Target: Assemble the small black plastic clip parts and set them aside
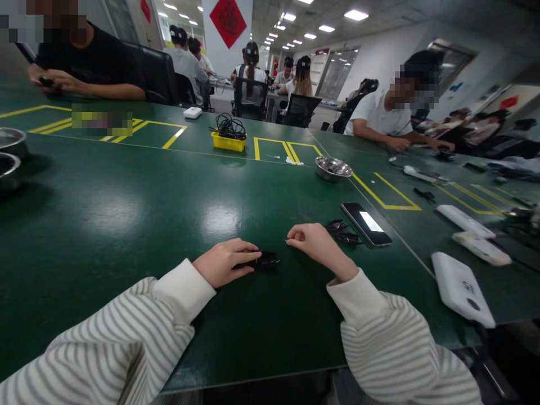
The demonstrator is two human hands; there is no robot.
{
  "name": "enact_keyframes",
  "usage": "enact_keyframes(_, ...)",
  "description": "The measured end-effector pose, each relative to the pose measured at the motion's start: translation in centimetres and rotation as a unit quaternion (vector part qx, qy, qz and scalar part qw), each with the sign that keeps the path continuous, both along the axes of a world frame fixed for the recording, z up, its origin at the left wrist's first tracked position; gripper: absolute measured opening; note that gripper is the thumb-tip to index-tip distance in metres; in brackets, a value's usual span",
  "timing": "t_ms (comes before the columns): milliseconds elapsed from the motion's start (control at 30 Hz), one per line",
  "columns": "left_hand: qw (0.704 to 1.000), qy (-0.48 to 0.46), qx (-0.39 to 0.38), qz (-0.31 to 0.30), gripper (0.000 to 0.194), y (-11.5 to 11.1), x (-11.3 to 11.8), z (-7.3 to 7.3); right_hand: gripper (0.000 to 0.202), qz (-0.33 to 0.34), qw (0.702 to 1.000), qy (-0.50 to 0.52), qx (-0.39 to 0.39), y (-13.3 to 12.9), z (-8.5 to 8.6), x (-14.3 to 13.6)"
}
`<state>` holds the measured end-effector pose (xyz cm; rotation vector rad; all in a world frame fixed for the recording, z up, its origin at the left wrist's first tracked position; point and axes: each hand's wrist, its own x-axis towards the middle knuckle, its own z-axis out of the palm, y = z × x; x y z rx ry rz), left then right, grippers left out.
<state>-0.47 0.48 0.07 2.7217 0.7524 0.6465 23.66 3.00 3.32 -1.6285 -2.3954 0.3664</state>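
My left hand point(228, 261) lies low over the green table, its thumb and fingers around the near end of a small black part point(269, 260). Tiny shiny metal bits show at that part's right end; its exact kind is unclear. To the right, my right hand point(314, 244) is closed in a pinch on a tiny, thin, pale piece point(287, 241), too small to name. This pinch is apart from the black part. Beside my right wrist lie two more small black parts point(348, 238), next to a phone point(366, 224) with a lit white patch on its screen.
A metal bowl point(333, 169) with dark contents stands ahead. A yellow bin point(228, 140) holds black cables point(230, 125). White devices point(462, 289) lie at the right. More metal bowls point(9, 140) sit far left. Co-workers sit across the table, and yellow tape point(386, 191) marks its surface.
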Motion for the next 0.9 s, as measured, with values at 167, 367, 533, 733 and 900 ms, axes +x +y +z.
enact_keyframes(167,1.0,0.003,0.003,0.003,0.028,0.0,0.0,0.0,0.007,-0.001,1.0,-0.007,0.003,0.2,0.3,-0.3)
enact_keyframes(367,1.0,-0.001,0.01,-0.002,0.028,0.0,0.0,0.0,0.009,0.027,0.999,-0.023,-0.033,-0.5,0.4,-0.2)
enact_keyframes(533,1.0,-0.008,0.014,0.006,0.027,0.0,-0.1,0.0,0.002,0.093,0.983,0.153,-0.042,-1.9,0.2,-1.6)
enact_keyframes(733,1.0,-0.01,0.018,0.009,0.026,0.0,0.0,0.0,0.005,0.137,0.961,0.24,-0.002,-3.0,-0.8,-4.0)
enact_keyframes(900,1.0,0.002,0.021,0.014,0.028,0.0,0.0,-0.1,0.005,0.133,0.961,0.243,0.005,-3.1,-1.6,-4.5)
